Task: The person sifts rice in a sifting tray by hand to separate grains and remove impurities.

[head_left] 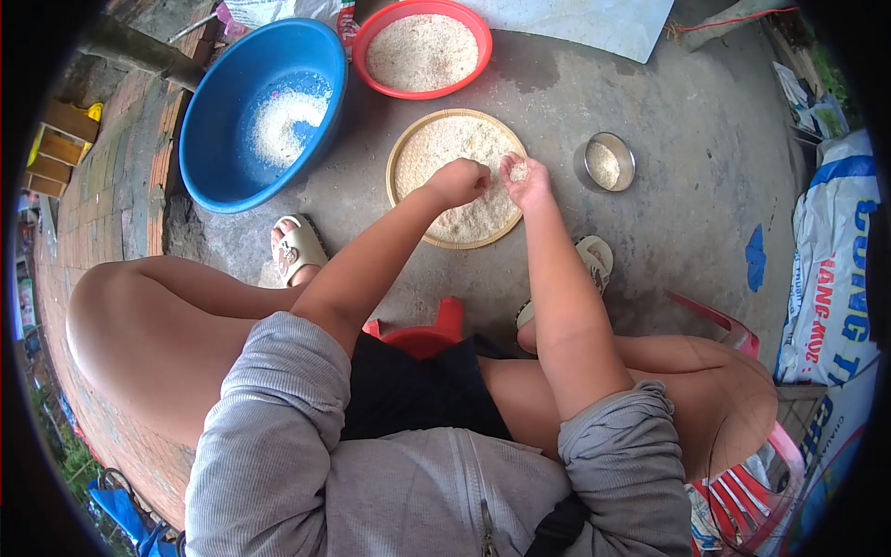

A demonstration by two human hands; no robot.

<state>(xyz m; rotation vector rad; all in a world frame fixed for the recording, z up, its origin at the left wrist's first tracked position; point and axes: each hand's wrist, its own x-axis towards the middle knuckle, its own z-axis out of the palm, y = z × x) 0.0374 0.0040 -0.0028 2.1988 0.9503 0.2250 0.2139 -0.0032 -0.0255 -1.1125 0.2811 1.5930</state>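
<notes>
A round woven bamboo tray (401, 190) lies on the floor in front of me, spread with pale rice grains (452, 137). My left hand (460, 183) is over the tray with its fingers curled together; whatever is in them is hidden. Just to its right, my right hand (527, 184) is turned palm up at the tray's right edge. Its fingers are cupped around a small heap of rice (519, 172). The two hands are close but apart. Right of the tray stands a small metal bowl (630, 165) with some grain in it.
A large blue basin (200, 139) with white rice tilts at the left. Behind the tray sits a red basin (360, 32) full of grain. Printed sacks (826, 269) and a pink plastic chair (789, 455) are at the right. My sandalled feet flank the tray.
</notes>
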